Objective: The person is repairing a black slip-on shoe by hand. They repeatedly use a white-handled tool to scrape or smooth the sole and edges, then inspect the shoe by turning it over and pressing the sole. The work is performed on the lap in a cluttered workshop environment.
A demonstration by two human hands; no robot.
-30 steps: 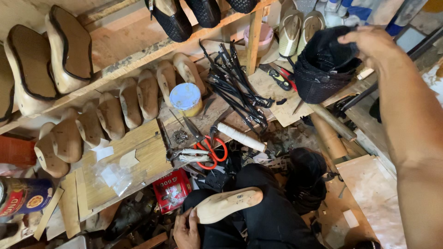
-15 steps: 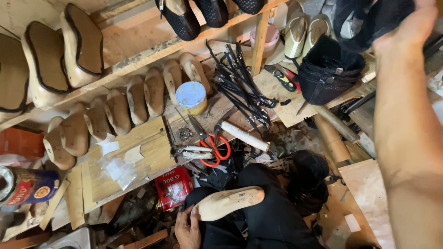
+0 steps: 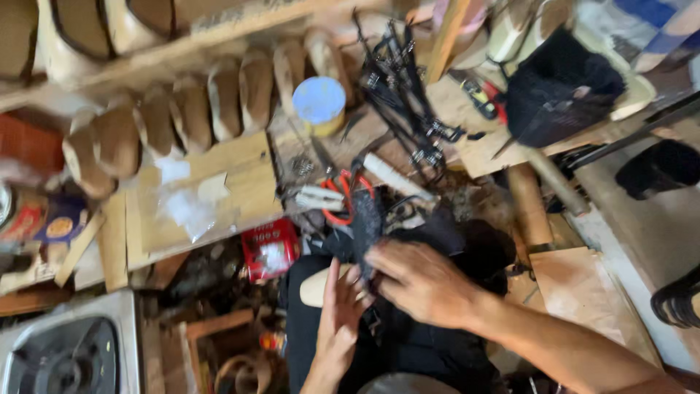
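Far out to the left of the hands, a row of wooden shoe lasts (image 3: 182,109) leans along the bench edge, and nearer in a pale wooden board (image 3: 211,197) carries a scrap of clear plastic; just left of the grip sits a small red tin (image 3: 270,249); above the hands lie orange-handled scissors (image 3: 341,197), with a blue-lidded can (image 3: 319,102) further up

The left hand (image 3: 339,321) rises from below with fingers stretched flat against the rounded end of a pale wooden last (image 3: 317,286) lying across the lap, pressing rather than closed round it; the right hand (image 3: 419,281) comes in from the right, its fingers curled down onto a black shoe upper (image 3: 368,222) draped over the last; motion blur hides whether they pinch the material or merely press it

By its look the last should be stiff, solid and fairly heavy, best steadied at its ends; the upper seems soft, limp and light, so its edge is the likely place to take hold; beyond the grip to the right stands a black mesh basket (image 3: 558,91)
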